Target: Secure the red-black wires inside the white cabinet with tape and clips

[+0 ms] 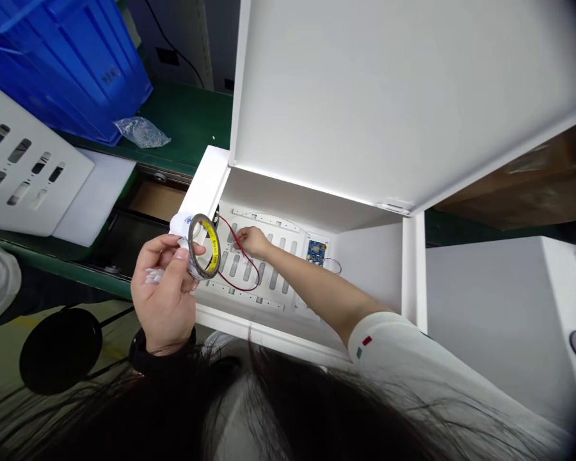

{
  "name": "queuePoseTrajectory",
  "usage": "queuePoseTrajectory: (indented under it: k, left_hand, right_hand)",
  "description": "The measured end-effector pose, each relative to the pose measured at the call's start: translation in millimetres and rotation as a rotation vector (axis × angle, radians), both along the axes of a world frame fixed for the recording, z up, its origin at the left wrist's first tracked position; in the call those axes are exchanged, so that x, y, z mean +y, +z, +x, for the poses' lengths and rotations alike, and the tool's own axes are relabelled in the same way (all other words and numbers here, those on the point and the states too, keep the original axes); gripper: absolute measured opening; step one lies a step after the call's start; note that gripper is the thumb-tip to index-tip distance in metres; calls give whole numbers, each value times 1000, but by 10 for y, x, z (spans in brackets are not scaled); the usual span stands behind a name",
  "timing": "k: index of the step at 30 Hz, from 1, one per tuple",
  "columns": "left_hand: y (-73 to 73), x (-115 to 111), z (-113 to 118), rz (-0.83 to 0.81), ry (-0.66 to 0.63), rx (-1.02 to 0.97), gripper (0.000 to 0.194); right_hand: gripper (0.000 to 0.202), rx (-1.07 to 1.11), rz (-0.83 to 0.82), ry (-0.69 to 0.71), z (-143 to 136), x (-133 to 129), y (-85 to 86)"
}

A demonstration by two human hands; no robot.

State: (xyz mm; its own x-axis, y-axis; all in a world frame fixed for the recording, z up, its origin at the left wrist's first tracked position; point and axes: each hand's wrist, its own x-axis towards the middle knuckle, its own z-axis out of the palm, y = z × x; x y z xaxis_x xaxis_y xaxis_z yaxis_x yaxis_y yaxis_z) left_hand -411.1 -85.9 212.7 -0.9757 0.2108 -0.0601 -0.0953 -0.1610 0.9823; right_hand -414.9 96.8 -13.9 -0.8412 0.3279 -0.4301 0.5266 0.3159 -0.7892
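Note:
My left hand [163, 288] is closed around a roll of tape [214, 248] with a yellow label inside its core. Small white pieces [153, 275] lie in that same palm. A white metal cabinet [288, 334] with a slotted inner panel lies open in front of me. Reaching into it, my right hand [252, 242] has its fingers pinched together near the panel; what they hold, if anything, is too small to make out. A red and black wire [242, 289] loops beside those fingers. Farther right inside sits a blue circuit board [316, 252].
The cabinet's raised door [388, 96] stands at the back. A blue bin [67, 70] and a clear plastic bag [143, 132] rest on the green bench at left, near a slotted white panel [29, 166]. Another white cabinet [489, 307] is at right. A black stool [60, 351] stands below.

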Motion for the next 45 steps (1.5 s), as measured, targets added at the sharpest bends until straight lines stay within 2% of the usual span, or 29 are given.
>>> queuePoseTrajectory:
  k: [9, 19, 29, 35, 41, 45]
  left_hand:
    - [6, 4, 6, -59, -3, 6, 11]
    - [29, 4, 14, -45, -6, 3, 10]
    - [12, 16, 7, 22, 7, 4, 13]
    - [38, 7, 4, -15, -13, 16, 11]
    - [13, 10, 3, 12, -7, 47, 11]
    - [7, 21, 11, -1, 16, 48, 11]
  right_hand:
    - [21, 10, 100, 99, 20, 4, 17]
    - [14, 11, 366, 197, 26, -93, 118]
    - [19, 38, 482, 321, 33, -117, 197]
    - [21, -45, 528, 412, 51, -201, 321]
    - [23, -123, 503, 354, 60, -259, 424]
    - [29, -87, 524, 235, 61, -210, 335]
